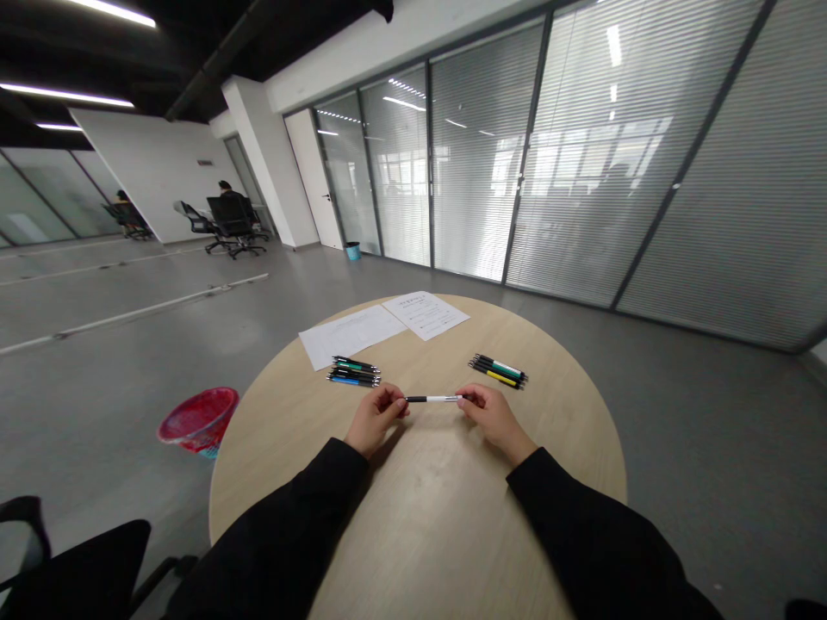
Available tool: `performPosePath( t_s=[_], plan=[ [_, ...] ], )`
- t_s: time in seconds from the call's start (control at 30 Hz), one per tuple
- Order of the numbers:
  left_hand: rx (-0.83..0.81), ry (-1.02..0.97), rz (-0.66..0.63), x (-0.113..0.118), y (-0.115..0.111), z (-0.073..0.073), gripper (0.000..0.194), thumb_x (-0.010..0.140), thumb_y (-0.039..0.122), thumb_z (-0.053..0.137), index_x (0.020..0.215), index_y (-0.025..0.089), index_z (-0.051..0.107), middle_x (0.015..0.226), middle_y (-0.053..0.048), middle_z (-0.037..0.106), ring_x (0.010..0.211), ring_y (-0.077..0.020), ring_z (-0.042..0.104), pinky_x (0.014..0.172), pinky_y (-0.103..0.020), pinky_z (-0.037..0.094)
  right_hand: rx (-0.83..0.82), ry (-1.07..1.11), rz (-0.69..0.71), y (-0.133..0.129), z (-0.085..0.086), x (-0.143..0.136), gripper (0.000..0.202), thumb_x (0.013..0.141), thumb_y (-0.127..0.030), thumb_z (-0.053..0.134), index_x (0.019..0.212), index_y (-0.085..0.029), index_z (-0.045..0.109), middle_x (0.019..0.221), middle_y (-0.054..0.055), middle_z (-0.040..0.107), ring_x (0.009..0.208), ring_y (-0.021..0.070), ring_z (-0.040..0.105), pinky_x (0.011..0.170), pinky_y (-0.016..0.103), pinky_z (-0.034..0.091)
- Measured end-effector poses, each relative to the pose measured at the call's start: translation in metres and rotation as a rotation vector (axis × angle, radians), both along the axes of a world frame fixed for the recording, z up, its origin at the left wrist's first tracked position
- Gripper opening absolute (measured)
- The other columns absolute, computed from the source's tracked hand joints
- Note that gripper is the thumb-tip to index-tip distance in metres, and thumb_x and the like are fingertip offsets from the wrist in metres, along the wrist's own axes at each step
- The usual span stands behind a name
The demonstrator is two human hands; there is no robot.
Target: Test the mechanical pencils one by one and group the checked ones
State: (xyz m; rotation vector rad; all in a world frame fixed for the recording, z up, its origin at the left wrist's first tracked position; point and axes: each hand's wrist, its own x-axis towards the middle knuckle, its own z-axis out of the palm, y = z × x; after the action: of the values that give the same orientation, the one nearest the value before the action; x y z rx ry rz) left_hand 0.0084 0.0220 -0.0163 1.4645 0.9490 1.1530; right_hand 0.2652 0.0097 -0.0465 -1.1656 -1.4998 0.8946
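Sleeves (284, 517) foremost, we are pinching a pen (434, 399) between left hand (376, 420) and right hand (496, 419), ideally keeping it level.

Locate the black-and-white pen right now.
In the head view, the black-and-white pen is below the picture's centre, held by its ends between the left hand and right hand, over the round table.

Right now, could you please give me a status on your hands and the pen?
Left hand, right hand: pinching black-and-white pen, one at each end. Pen crosswise, nothing visibly blocking it. Left pen cluster, right pen cluster just beyond.
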Motion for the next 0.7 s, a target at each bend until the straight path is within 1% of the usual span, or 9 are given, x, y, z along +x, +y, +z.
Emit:
performPosePath(
  t_s=[0.17, 0.3, 0.4, 0.5, 0.6, 0.7],
  plan=[
    [-0.017, -0.018, 0.001, 0.0, 0.0, -0.002, 0.034, 0.075, 0.042, 0.076, 0.089, 0.016, 0.059, 0.071, 0.001, 0.063, 0.065, -0.0136, 0.063, 0.063, -0.026, 0.049, -0.031, -0.015, 0.016, -0.001, 0.003, 0.001, 0.024, 0.082, -0.038, 0.062, 0.087, -0.017, 0.072, 0.07, 0.002, 0.064, 0.062, 0.0155, 0.054, 0.057, 0.025, 0.043],
    [0.004, 0.033, 0.0, 0.0, 0.0, -0.003, 0.032, 0.075, 0.041, 0.076, 0.088, 0.016, 0.061, 0.071, 0.0, 0.063, 0.065, -0.0143, 0.062, 0.063, -0.026, 0.048, -0.056, -0.007, 0.018, -0.002, 0.005, 0.001, 0.027, 0.085, -0.042, 0.059, 0.079, -0.017, 0.069, 0.064, 0.001, 0.061, 0.056, 0.015, 0.053, 0.055, 0.026, 0.042],
    [0.029, 0.079, -0.005, 0.0, 0.0, -0.002, 0.029, 0.078, 0.041, 0.073, 0.086, 0.016, 0.06, 0.069, 0.0, 0.063, 0.065, -0.0144, 0.061, 0.063, -0.026, 0.047, -0.07, 0.007, 0.026, -0.003, 0.005, 0.001, 0.029, 0.086, -0.044, 0.059, 0.074, -0.018, 0.065, 0.061, 0.0, 0.059, 0.054, 0.0145, 0.052, 0.054, 0.026, 0.041],
    [0.093, 0.186, 0.006, 0.0, -0.004, 0.002, 0.024, 0.082, 0.04, 0.067, 0.085, 0.017, 0.061, 0.07, 0.0, 0.064, 0.065, -0.0146, 0.06, 0.063, -0.026, 0.046, -0.087, 0.028, 0.044, -0.002, 0.005, 0.001, 0.031, 0.086, -0.045, 0.058, 0.071, -0.018, 0.063, 0.059, 0.0, 0.059, 0.053, 0.0144, 0.052, 0.053, 0.025, 0.041],
    [0.21, 0.373, 0.029, 0.001, -0.011, 0.01, 0.021, 0.087, 0.039, 0.061, 0.084, 0.018, 0.061, 0.069, 0.0, 0.064, 0.062, -0.0145, 0.056, 0.06, -0.025, 0.041, -0.094, 0.036, 0.049, -0.002, 0.003, 0.003, 0.034, 0.086, -0.047, 0.058, 0.068, -0.018, 0.061, 0.057, 0.0, 0.058, 0.051, 0.0141, 0.051, 0.052, 0.025, 0.04],
    [0.279, 0.467, 0.018, 0.002, -0.017, 0.019, 0.02, 0.09, 0.038, 0.055, 0.083, 0.02, 0.06, 0.066, 0.001, 0.061, 0.059, -0.0145, 0.051, 0.058, -0.026, 0.037, -0.096, 0.057, 0.059, -0.001, 0.003, 0.004, 0.036, 0.086, -0.048, 0.058, 0.067, -0.018, 0.061, 0.057, 0.0, 0.058, 0.051, 0.014, 0.051, 0.051, 0.025, 0.04]
  ],
)
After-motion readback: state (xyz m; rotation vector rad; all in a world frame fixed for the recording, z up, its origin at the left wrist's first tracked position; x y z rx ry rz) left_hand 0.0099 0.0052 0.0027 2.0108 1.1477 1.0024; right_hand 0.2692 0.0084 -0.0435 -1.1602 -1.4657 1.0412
